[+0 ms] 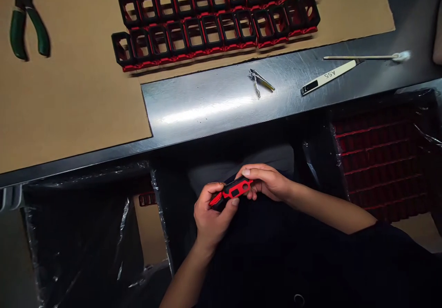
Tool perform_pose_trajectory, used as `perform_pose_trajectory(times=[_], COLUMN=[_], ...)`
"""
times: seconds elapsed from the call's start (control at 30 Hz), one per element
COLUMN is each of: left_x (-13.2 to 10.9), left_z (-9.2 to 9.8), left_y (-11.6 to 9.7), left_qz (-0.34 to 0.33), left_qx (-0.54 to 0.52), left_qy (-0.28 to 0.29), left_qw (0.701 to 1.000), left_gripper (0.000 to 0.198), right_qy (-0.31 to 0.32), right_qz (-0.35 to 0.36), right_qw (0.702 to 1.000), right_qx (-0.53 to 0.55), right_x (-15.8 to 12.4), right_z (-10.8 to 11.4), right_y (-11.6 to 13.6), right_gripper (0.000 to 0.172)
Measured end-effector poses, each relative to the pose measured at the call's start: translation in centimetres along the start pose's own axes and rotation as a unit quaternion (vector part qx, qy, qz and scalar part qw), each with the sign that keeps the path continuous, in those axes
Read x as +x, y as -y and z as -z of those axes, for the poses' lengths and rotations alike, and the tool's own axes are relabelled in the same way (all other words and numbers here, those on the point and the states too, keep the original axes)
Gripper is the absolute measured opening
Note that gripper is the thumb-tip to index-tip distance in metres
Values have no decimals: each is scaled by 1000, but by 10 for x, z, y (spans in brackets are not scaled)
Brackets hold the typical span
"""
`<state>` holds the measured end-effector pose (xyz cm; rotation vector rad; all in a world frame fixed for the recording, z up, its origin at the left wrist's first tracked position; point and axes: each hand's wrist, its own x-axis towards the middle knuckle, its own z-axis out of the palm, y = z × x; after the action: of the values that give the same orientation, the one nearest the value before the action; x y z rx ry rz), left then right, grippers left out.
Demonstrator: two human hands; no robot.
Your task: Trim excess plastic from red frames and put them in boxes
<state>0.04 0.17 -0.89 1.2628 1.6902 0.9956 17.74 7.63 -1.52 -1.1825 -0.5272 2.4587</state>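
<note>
A red and black plastic housing (238,189) is held over my lap, below the table's front edge. My left hand (212,213) grips its left end, with the thumb along the lower side. At the other end, my right hand (271,181) has its thumb on top and its fingers curled beneath. One red side of the part faces up and shows a dark square opening and a round hole. The fingers cover both of its ends.
Two rows of similar black and red housings (195,31) stand on cardboard (76,101). Green-handled pliers (29,27) lie far left. Nail clippers (261,81), a white-handled knife-like tool (328,77) and a cotton-tipped stick (362,57) rest on the metal tabletop (207,105). Lined bins flank me, the right one holding stacked red parts (380,160).
</note>
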Motion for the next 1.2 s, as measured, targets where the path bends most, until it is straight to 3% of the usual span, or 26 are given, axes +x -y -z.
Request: perform_pose_trajectory(times=[0.17, 0.47, 0.63, 0.73, 0.9, 1.2], left_x=[-3, -4, -4, -4, -3, -2], left_z=[-1, -4, -6, -8, -6, 1], left_y=[-2, -3, -1, 1, 2, -3], left_qz=[-42, 7, 24, 29, 90, 125], left_qx=[11, -12, -30, -38, -62, -100], left_qy=[-24, 17, 38, 49, 83, 106], left_qw=[999, 1000, 999, 998, 991, 981], left_gripper=[30, 28, 24, 23, 23, 52], right_qy=[48, -14, -32, -45, -50, -61], right_qz=[30, 87, 141, 206, 337, 449], right_qw=[998, 995, 977, 948, 865, 759], right_qx=[36, -45, -154, -239, -369, -467], right_x=[-4, -7, -15, -19, -24, -26], right_z=[8, 5, 0, 0, 2, 6], right_y=[-5, -6, -3, -3, -3, -7], right_gripper=[38, 45, 49, 44, 43, 47])
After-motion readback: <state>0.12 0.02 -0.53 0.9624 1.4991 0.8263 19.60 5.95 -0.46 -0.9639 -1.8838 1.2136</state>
